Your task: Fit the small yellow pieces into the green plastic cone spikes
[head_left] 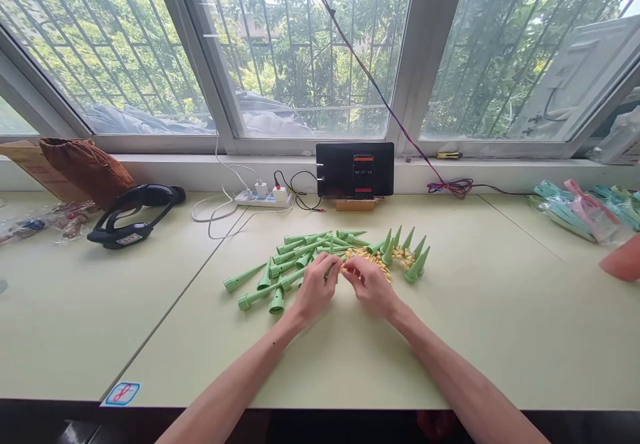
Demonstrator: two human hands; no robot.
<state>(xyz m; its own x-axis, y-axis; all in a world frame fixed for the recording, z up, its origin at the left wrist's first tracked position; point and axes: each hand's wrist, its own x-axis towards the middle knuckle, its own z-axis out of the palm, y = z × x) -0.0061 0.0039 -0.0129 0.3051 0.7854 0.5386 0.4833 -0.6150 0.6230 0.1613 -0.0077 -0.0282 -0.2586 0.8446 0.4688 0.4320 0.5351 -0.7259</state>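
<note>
A heap of green plastic spikes (293,257) lies on the pale green table (450,337), with several short green cones (415,264) standing upright to its right. Small yellow pieces (373,257) are scattered between them. My left hand (315,291) is curled around the end of one green spike at the pile's near edge. My right hand (370,287) is pinched on a small yellow piece right beside the left hand's fingertips. Both hands meet in front of the pile.
A black tablet (355,169) stands on a wooden block at the window ledge. A white power strip (263,197) with cables lies left of it. A black headset (133,214) and brown bag (83,167) sit far left; packets of coloured clips (580,214) far right. Another person's arm (623,261) shows at the right edge.
</note>
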